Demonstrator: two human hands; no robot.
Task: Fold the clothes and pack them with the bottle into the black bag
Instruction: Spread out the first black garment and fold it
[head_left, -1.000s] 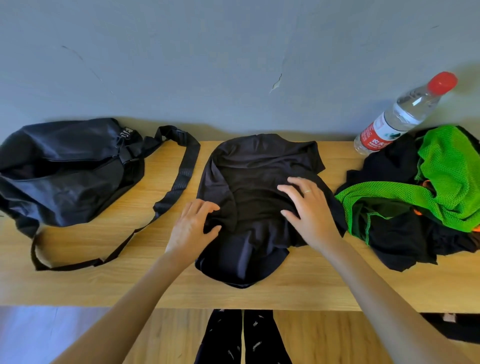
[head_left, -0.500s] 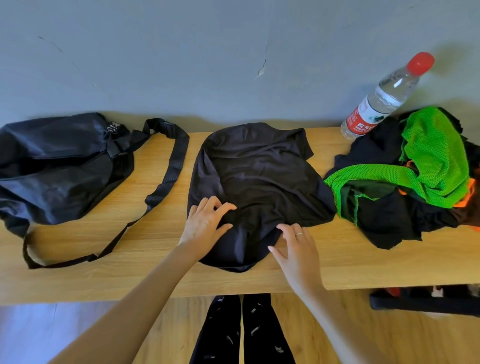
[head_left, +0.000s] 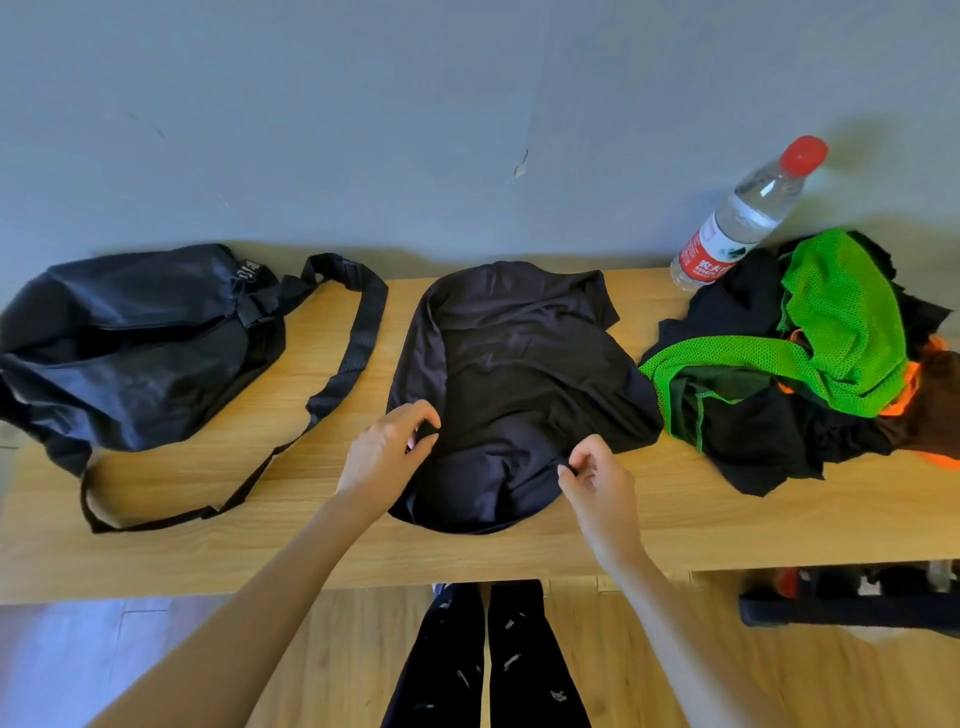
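A black garment (head_left: 519, 374) lies partly folded in the middle of the wooden table (head_left: 675, 525). My left hand (head_left: 387, 452) pinches its left edge. At the garment's lower right edge, my right hand (head_left: 597, 480) pinches the fabric between thumb and fingers. The black bag (head_left: 135, 338) lies open at the far left, its long strap (head_left: 358, 343) trailing across the table. A clear water bottle (head_left: 748, 213) with a red cap leans against the wall at the back right.
A heap of unfolded clothes (head_left: 779, 415), black with a bright green mesh piece (head_left: 841, 332) and some orange, fills the table's right end. The grey wall stands directly behind the table. A dark object sits on the floor at the lower right.
My right hand slid from the top of the garment down to its lower right edge and closed on the fabric. My left hand shifted from flat to pinching the left edge.
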